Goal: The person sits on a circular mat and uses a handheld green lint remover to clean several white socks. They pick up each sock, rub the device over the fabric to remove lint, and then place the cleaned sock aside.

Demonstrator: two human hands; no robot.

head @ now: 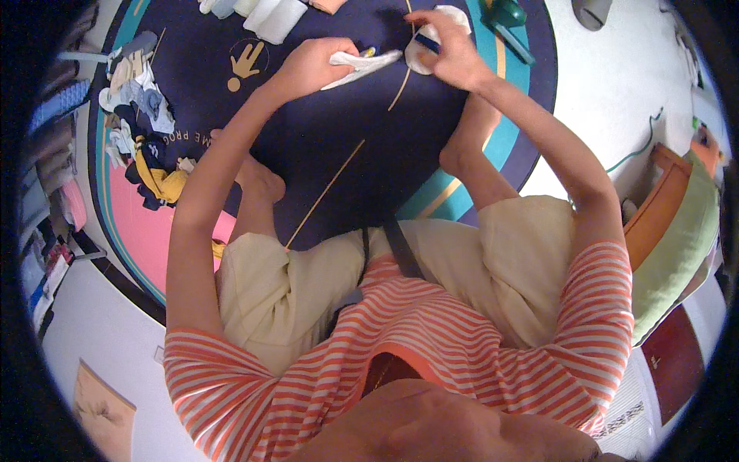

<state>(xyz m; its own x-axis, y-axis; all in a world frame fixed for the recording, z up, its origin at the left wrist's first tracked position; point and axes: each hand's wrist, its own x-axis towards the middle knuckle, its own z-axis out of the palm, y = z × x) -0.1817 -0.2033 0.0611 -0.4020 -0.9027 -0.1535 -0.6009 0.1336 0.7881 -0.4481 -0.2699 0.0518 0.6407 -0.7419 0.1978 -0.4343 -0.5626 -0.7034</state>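
Note:
My left hand pinches a white sock that extends rightward over the dark round mat. A small yellow patch shows just behind the sock. To its right, my right hand is bent over a white cloth piece with a dark band, likely another sock; whether the fingers grip it cannot be told. Rolled white cloths lie in a row at the mat's far side. A loose pile of mixed socks lies at the left.
Yellow and black socks lie beyond my left arm. A green object with a long flat part lies at the mat's far right. Shelves of folded clothes stand at the left edge, and a green cushion at the right. My bare feet rest on the mat.

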